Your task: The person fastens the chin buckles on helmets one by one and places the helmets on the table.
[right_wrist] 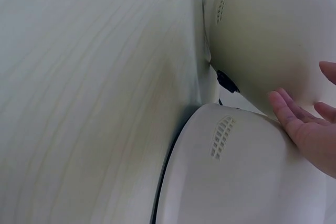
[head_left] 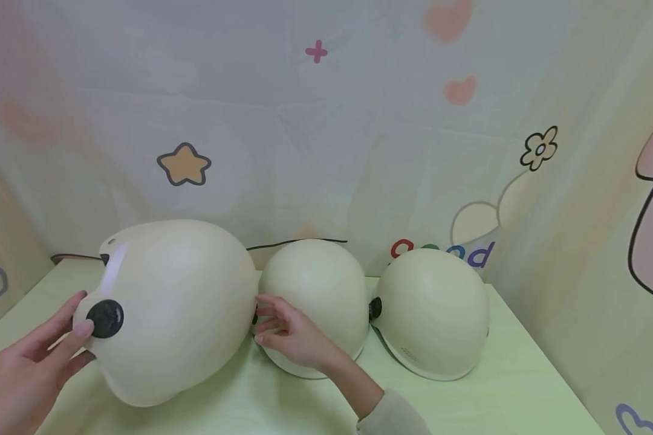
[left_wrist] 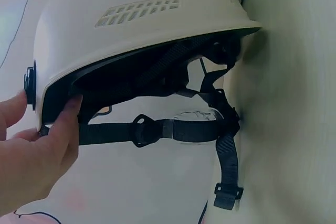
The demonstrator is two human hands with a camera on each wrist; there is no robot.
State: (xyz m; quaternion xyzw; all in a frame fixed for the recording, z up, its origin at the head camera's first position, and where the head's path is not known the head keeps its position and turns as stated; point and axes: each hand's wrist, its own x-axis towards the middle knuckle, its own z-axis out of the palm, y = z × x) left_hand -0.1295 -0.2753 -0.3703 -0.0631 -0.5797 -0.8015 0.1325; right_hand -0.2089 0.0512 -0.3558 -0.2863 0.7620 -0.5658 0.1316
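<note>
A cream safety helmet (head_left: pixel 179 302) is tilted at the left, its rim edge turned toward my left hand (head_left: pixel 27 368). That hand grips the rim, thumb by the round black knob (head_left: pixel 106 319) and fingers reaching inside, as the left wrist view shows. Below the shell a black chin strap (left_wrist: pixel 194 130) with buckles hangs loose. My right hand (head_left: pixel 296 335) has its fingers extended at the helmet's other side, in front of a second cream helmet (head_left: pixel 318 278). In the right wrist view, those fingertips are right at the tilted helmet's shell (right_wrist: pixel 273 35).
A third cream helmet (head_left: pixel 435 314) sits at the right of the row, a black fitting (head_left: pixel 376 308) between it and the middle one. All are on a pale green wood-grain table (head_left: pixel 528 362). Behind hangs a printed curtain (head_left: pixel 315 151) with cartoon shapes.
</note>
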